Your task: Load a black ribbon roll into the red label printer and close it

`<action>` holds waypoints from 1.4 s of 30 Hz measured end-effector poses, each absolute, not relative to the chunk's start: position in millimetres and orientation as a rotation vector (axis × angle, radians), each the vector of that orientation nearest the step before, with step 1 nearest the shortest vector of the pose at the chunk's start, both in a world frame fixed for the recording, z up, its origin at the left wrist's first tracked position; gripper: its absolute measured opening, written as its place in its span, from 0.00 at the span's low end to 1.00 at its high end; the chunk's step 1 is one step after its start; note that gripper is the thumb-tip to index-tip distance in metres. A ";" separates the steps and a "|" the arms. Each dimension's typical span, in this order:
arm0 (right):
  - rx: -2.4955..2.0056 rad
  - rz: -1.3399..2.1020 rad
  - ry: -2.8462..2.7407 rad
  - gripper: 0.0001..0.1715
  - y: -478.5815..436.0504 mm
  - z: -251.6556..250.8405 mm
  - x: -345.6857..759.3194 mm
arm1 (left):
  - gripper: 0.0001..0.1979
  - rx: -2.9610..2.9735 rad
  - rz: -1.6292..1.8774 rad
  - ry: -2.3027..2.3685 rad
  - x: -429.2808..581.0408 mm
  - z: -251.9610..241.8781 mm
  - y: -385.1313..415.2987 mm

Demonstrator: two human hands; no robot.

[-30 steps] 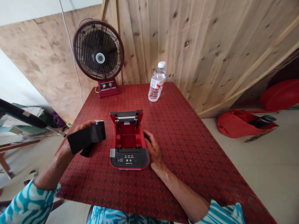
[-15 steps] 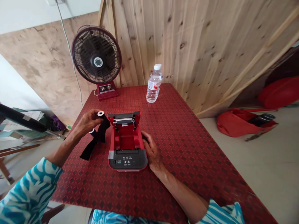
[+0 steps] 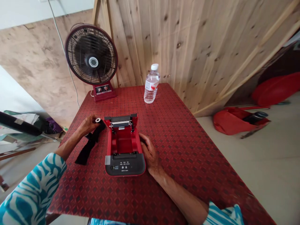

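Ribbon roll (image 3: 100, 123) lowered toward table (image 3: 187, 140): left hand (image 3: 87, 125) pinches its core; light, limp tail. Right hand (image 3: 148, 153), fingers loose, braces printer (image 3: 124, 162).

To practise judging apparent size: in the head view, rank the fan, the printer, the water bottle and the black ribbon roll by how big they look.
1. fan
2. printer, nearer the camera
3. water bottle and black ribbon roll: too alike to rank

One camera only, worn on my head — it looks forward and down across the red table (image 3: 187, 150), with the open printer (image 3: 124, 150) close beneath me and the fan (image 3: 91, 62) and plank wall (image 3: 199, 47) farther ahead.
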State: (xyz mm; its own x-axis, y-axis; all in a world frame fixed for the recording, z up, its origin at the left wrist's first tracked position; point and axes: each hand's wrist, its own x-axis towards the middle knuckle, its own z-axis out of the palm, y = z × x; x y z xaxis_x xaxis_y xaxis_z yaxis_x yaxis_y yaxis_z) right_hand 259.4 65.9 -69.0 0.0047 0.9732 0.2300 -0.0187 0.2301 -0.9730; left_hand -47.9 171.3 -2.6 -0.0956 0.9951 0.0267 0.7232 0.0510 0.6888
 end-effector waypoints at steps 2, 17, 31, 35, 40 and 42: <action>-1.024 1.043 -1.296 0.19 65.8 -68.8 259.7 | 0.09 1.757 0.704 1.890 -48.5 0.2 170.6; -1.034 1.065 -1.292 0.19 65.7 -65.5 260.5 | 0.24 2.050 0.482 1.938 -43.7 35.7 135.5; -1.018 1.102 -1.254 0.20 65.6 -61.7 259.4 | 0.32 1.765 0.749 1.955 -94.9 15.9 59.8; -1.036 1.096 -1.245 0.20 66.2 -63.1 258.8 | 0.39 1.649 0.761 1.754 -94.4 3.4 86.6; -1.052 1.082 -1.280 0.20 66.3 -64.4 261.1 | 0.31 1.632 0.728 1.660 -82.0 4.4 90.9; -1.051 1.077 -1.286 0.20 66.7 -65.1 261.5 | 0.27 1.630 0.723 1.641 -79.0 7.2 87.0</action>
State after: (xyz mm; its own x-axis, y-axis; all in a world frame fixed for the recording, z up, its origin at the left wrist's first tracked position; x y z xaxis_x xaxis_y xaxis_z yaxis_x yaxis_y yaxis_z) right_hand 261.5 66.7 -65.1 -0.0033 0.9814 0.1922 -0.0171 0.1921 -0.9812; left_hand -79.0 87.0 7.2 0.0399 0.9948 -0.0937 0.6020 0.0510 0.7969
